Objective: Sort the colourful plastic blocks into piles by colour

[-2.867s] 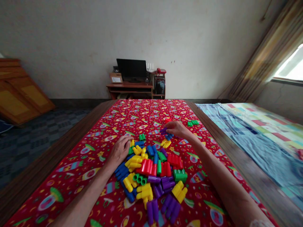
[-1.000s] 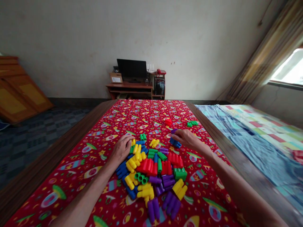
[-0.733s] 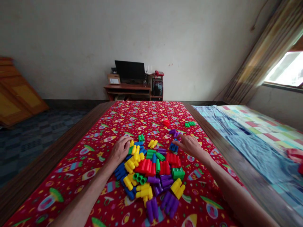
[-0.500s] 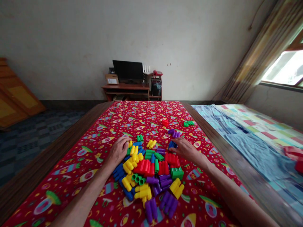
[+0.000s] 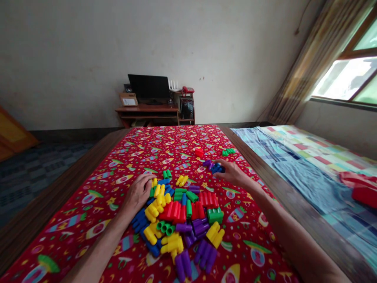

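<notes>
My right hand [image 5: 231, 173] pinches a blue toy building block [image 5: 217, 168] between thumb and fingers, beyond the right side of a heap of blocks. Just past it lies a purple block [image 5: 207, 164], with another purple one partly hidden by the blue block. My left hand [image 5: 139, 192] rests at the heap's left edge, fingers loosely curved, fingertips by a yellow block [image 5: 154, 182]; no block shows in its grasp. Between the arms lie red blocks [image 5: 173, 212], green blocks [image 5: 166, 227], purple blocks [image 5: 205, 254] and yellow blocks [image 5: 172, 243].
A red patterned cloth [image 5: 165, 151] covers the long table. Farther back on it lie a red block [image 5: 199, 152] and a green block [image 5: 228, 152]. A bed [image 5: 306, 165] adjoins on the right. A desk with a monitor [image 5: 149, 88] stands by the far wall.
My right hand has carried the blue block away from the heap, up to the purple blocks. My left hand stays beside the heap. The view has turned slightly right.
</notes>
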`<state>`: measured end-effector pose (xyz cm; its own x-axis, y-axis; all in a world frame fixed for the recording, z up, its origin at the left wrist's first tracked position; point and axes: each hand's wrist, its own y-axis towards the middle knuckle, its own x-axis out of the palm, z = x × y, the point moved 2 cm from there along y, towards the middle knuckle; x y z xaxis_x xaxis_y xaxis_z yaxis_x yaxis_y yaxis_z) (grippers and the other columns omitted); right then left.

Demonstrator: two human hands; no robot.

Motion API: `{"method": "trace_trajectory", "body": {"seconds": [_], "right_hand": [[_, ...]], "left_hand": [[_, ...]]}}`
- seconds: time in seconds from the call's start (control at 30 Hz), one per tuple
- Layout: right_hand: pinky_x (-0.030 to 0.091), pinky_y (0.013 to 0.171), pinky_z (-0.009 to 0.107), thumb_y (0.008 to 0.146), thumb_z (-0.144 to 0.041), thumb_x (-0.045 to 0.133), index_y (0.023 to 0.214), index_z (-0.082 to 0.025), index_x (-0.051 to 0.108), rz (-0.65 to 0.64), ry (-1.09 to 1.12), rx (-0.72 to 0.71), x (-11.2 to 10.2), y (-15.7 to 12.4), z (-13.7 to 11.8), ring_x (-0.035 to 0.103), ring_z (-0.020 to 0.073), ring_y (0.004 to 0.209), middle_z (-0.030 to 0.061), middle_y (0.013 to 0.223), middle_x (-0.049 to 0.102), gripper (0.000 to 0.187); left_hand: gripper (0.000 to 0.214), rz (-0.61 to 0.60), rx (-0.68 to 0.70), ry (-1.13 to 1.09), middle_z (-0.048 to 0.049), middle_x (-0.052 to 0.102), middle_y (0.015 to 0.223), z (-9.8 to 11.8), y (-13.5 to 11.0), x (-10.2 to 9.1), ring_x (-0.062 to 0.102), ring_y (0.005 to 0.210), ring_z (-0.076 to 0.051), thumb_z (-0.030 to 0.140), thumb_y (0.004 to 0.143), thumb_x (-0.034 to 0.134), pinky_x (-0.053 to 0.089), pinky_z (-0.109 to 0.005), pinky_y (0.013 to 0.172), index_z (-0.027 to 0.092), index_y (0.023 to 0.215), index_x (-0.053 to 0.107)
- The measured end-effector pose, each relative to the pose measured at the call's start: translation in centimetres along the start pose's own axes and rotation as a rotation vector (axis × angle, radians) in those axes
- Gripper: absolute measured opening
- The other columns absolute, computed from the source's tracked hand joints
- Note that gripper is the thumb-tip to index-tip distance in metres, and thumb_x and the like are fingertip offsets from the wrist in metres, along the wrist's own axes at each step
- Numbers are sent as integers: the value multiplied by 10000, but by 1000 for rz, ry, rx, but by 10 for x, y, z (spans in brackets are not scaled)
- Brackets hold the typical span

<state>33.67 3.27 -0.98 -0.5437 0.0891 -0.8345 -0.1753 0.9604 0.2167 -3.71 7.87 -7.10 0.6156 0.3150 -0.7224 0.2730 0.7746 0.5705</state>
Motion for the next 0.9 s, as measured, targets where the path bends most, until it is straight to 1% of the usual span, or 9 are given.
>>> {"method": "trace_trajectory", "body": {"seconds": [0.1, 0.23, 0.33, 0.43, 0.5, 0.6, 0.73, 0.8, 0.9], "right_hand": [[423, 614, 246, 771, -389, 673, 1170, -179, 636, 177, -83, 139, -27, 3, 41, 618, 171, 690, 20, 755, 680, 452], [476, 668, 275, 789, -387, 658, 1090, -154, 690, 150, -171, 271, -41, -5, 87, 671, 210, 750, 71, 835, 723, 382], [511, 761, 328, 831, -413, 610, 1040, -182, 713, 180, -239, 272, -42, -11, 100, 692, 248, 849, 85, 897, 740, 328], [498, 894, 400, 850, -398, 590, 1047, -171, 710, 390, -307, 200, -39, -11, 90, 672, 284, 993, 136, 1033, 728, 324], [496, 917, 408, 884, -378, 548, 1091, -150, 694, 454, -260, 105, -28, -6, 74, 676, 275, 993, 155, 1049, 723, 341], [483, 961, 422, 908, -373, 523, 1260, -133, 607, 321, -139, -86, 6, 6, 47, 626, 279, 1125, 182, 1190, 667, 434], [364, 1077, 534, 857, -369, 610, 1461, -161, 394, 111, -130, -203, 49, 18, 21, 347, 332, 1394, 215, 1485, 392, 675], [341, 1092, 549, 874, -353, 590, 1466, -158, 387, 49, -126, -223, 58, 18, 16, 328, 337, 1401, 226, 1490, 371, 655], [356, 1085, 542, 903, -327, 548, 1432, -176, 444, -3, -92, -260, 58, 14, 14, 380, 323, 1371, 210, 1459, 420, 559]], "left_hand": [[374, -3, -4, 6, -115, 687, 1018, -2, 0, 1, 651, 981, -245, 342, 873, 354, 529, -383, 926, 165, 944, 675], [378, -7, -24, 14, -103, 689, 1025, -2, -1, 1, 648, 989, -244, 356, 874, 348, 529, -377, 922, 181, 946, 675], [376, -8, -32, 17, -98, 689, 1025, -2, -1, 1, 648, 991, -242, 360, 870, 348, 528, -372, 922, 188, 939, 675], [375, -10, -32, 16, -101, 690, 1017, -2, 0, 1, 649, 981, -244, 358, 865, 351, 529, -373, 921, 182, 939, 674], [371, -8, -27, 15, -103, 688, 1022, -2, 0, 1, 648, 981, -247, 354, 864, 353, 527, -380, 925, 181, 939, 672], [358, -6, -22, 14, -93, 688, 1027, -1, 0, 1, 647, 979, -242, 345, 862, 355, 526, -381, 928, 192, 938, 670], [344, -5, -30, 15, -85, 690, 1024, 1, 0, -1, 647, 987, -234, 334, 861, 360, 524, -371, 931, 202, 931, 670], [343, -3, -29, 10, -89, 690, 1023, 2, 0, -2, 647, 991, -235, 329, 860, 360, 524, -375, 932, 200, 928, 671], [328, -14, -28, 1, -85, 690, 1018, 2, 0, -2, 646, 987, -239, 328, 857, 373, 526, -387, 928, 205, 931, 668]]}}
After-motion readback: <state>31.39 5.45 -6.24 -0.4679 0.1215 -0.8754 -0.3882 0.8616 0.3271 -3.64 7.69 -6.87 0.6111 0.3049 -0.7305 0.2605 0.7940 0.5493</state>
